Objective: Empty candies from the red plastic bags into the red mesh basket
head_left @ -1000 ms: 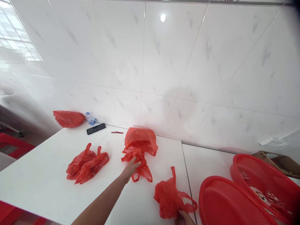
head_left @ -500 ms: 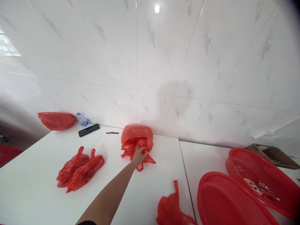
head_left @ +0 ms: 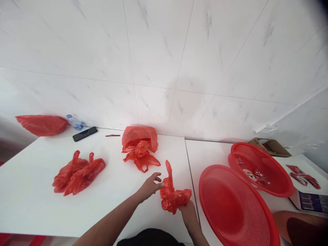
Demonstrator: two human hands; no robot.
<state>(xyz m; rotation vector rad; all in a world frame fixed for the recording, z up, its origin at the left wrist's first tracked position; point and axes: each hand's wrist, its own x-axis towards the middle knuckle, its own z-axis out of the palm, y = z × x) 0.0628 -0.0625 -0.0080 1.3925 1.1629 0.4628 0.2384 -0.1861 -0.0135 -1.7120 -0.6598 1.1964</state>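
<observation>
The held red bag (head_left: 175, 201) is thin, glossy plastic, crumpled into an irregular lump, one strap pointing upward. It is above the table (head_left: 30, 212), just inside the right edge. The right grip (head_left: 188, 212) is closed on its lower right side. The left grip (head_left: 150, 187), empty and part-open, is at its left side; contact cannot be determined. Half a second earlier the left grip is on the wrinkled bag pile (head_left: 140, 148) near the back edge; it is now clear of it.
</observation>
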